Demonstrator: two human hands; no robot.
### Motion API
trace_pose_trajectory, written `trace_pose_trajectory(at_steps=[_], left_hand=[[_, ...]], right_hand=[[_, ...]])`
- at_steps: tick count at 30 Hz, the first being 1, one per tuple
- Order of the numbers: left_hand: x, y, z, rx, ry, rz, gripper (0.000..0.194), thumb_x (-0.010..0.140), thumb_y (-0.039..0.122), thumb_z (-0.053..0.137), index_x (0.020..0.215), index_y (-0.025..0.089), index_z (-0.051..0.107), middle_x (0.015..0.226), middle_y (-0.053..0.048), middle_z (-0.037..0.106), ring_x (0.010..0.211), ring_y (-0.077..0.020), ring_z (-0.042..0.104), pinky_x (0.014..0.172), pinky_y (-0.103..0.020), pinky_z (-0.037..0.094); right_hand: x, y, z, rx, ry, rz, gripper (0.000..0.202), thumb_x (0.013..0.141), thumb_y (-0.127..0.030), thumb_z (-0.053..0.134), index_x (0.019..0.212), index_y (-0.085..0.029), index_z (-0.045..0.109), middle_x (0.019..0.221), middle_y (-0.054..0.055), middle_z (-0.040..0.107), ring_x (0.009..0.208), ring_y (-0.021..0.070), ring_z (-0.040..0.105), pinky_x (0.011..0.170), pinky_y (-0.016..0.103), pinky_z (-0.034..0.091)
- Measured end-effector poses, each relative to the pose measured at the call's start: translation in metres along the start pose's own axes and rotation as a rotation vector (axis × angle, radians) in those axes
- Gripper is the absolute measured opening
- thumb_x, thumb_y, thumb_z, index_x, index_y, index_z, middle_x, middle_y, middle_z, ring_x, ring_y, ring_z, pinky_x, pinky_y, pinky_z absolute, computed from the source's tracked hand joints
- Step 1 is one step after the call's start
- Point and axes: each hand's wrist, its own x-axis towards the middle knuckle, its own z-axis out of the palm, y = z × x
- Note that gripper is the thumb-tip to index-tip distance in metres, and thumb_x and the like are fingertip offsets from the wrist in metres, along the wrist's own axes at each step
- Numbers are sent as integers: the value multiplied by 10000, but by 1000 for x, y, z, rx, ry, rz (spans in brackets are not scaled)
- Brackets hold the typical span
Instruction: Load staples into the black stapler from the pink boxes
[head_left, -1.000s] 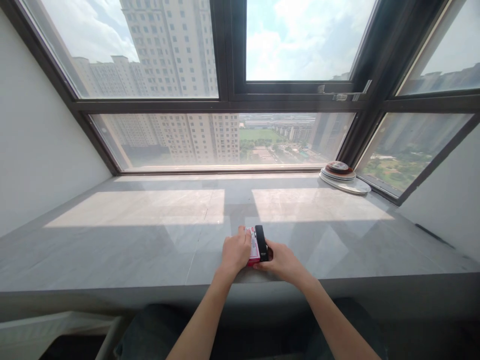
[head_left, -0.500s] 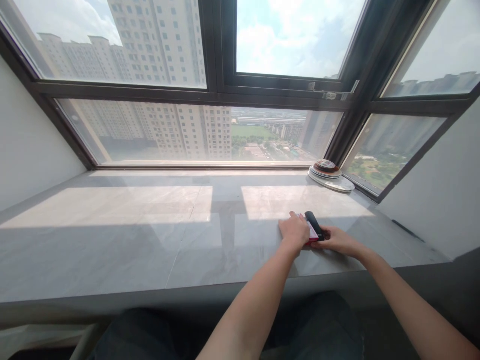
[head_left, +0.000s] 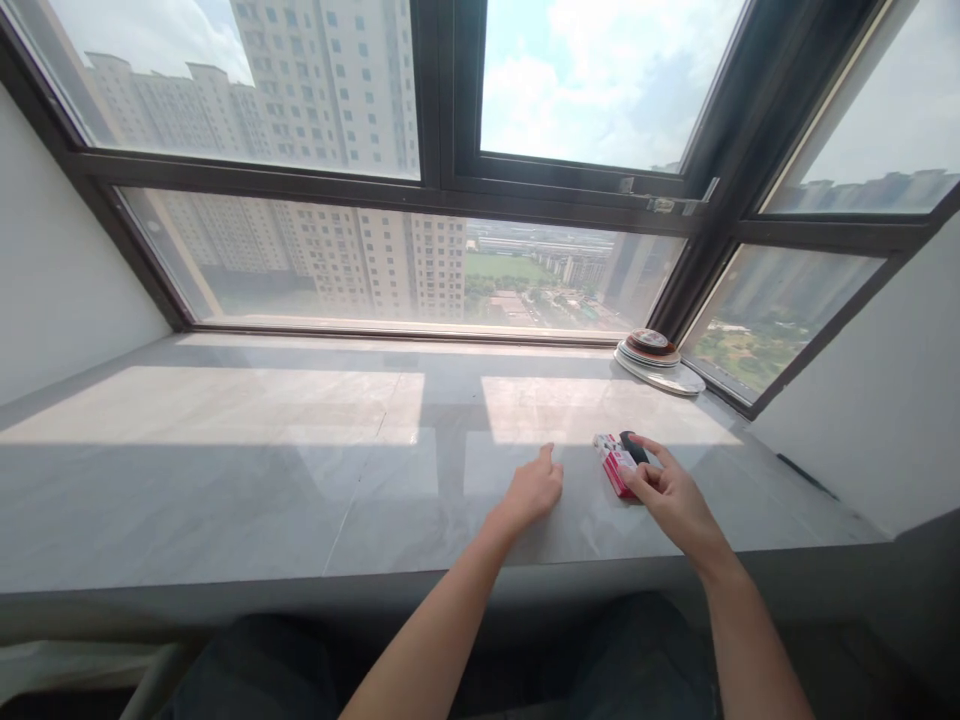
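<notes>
Compared with 0.5 s ago, the left hand (head_left: 534, 490) has come off the small red-and-white box (head_left: 616, 474) and is now apart from it, to its left, above or on the grey sill (head_left: 247, 500). More of the box's printed top and red side is exposed as a result. The right hand (head_left: 681, 505) has changed its hold: formerly at the right side of the black item (head_left: 636, 450), it now reaches over it from the near right. Box and black item lie about where they were at 0.5 s; against 1.0 s ago, both sit farther right along the sill. The stack of plates (head_left: 651, 362) in the window corner is unchanged. Pose, left: forearm slants forward and right, index finger extended toward the window, other fingers loosely curled, grip relaxed. Pose, right: forearm angles forward and left, wrist bent, index finger arched to the black item's far end, thumb near its close end by the box's edge. Thumb and index span the black item; cannot tell whether they pinch it firmly. The box rests on the sill, the black item along its right side.
</notes>
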Motion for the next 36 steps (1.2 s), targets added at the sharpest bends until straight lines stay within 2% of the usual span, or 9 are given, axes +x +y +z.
trace_pose_trajectory(at_steps=[1, 3, 5, 8, 11, 14, 17, 22, 36], left_hand=[[-14, -15, -12, 31, 44, -2, 515, 1013, 379, 318, 1484, 185, 391, 1279, -120, 646, 1134, -240, 607, 1026, -358, 415], [-45, -45, -41, 101, 138, -8, 487, 1007, 364, 330, 1455, 208, 437, 1232, -91, 654, 1130, -215, 593, 1038, -332, 410], [-78, -73, -73, 186, 232, -35, 440, 988, 346, 365, 1373, 208, 528, 1264, -103, 617, 1221, -234, 529, 1104, -365, 355], [-124, -107, -112, 330, 334, -92, 423, 971, 377, 413, 1346, 249, 562, 1373, -109, 543, 1323, -295, 430, 1144, -468, 295], [-153, -130, -127, 643, 360, -120, 468, 1001, 430, 356, 1448, 348, 468, 1531, -33, 434, 1422, -277, 336, 1185, -467, 233], [-160, -141, -123, 802, 341, -127, 545, 1007, 503, 322, 1537, 376, 334, 1638, 17, 276, 1509, -267, 198, 1223, -477, 130], [-153, -143, -115, 832, 351, -154, 588, 1002, 552, 289, 1563, 374, 276, 1659, 19, 217, 1531, -287, 142, 1219, -526, 90], [-145, -141, -111, 829, 366, -183, 599, 1005, 555, 251, 1568, 353, 264, 1664, -4, 199, 1535, -289, 132, 1208, -564, 89], [-150, -137, -113, 791, 368, -192, 595, 1005, 570, 251, 1564, 367, 269, 1663, 11, 201, 1537, -267, 139, 1223, -539, 87]], right_hand=[[-4, -10, 24, -16, -82, -34, 731, 904, -574, 589, 1507, -198, 418, 727, -15, 593, 698, 183, 590, 707, 318, 513], [-7, -28, 73, -104, -263, -110, 672, 907, -565, 573, 1489, -252, 454, 1045, 60, 680, 946, 233, 636, 840, 359, 521], [-6, -38, 115, -248, -376, -163, 701, 907, -542, 561, 1537, -290, 386, 1410, 86, 550, 1291, 294, 496, 1039, 430, 434], [-3, -40, 155, -496, -399, -137, 753, 916, -500, 538, 1591, -306, 263, 1616, 49, 302, 1515, 325, 115, 1194, 531, 174], [-4, -34, 177, -672, -349, -81, 739, 956, -512, 469, 1608, -299, 197, 1653, 31, 207, 1525, 340, -1, 1193, 586, 41], [-12, -29, 191, -791, -274, -93, 683, 997, -575, 341, 1606, -290, 219, 1671, 22, 129, 1521, 355, -36, 1181, 596, -43], [-20, -28, 198, -858, -227, -116, 696, 999, -630, 271, 1608, -300, 209, 1677, 18, 90, 1518, 359, -58, 1169, 607, -77], [-22, -29, 200, -880, -218, -120, 723, 989, -663, 250, 1607, -291, 215, 1675, 32, 102, 1517, 368, -44, 1162, 622, -70], [-23, -25, 202, -894, -213, -121, 735, 985, -660, 249, 1615, -286, 181, 1678, 30, 78, 1519, 352, -59, 1170, 601, -62]])
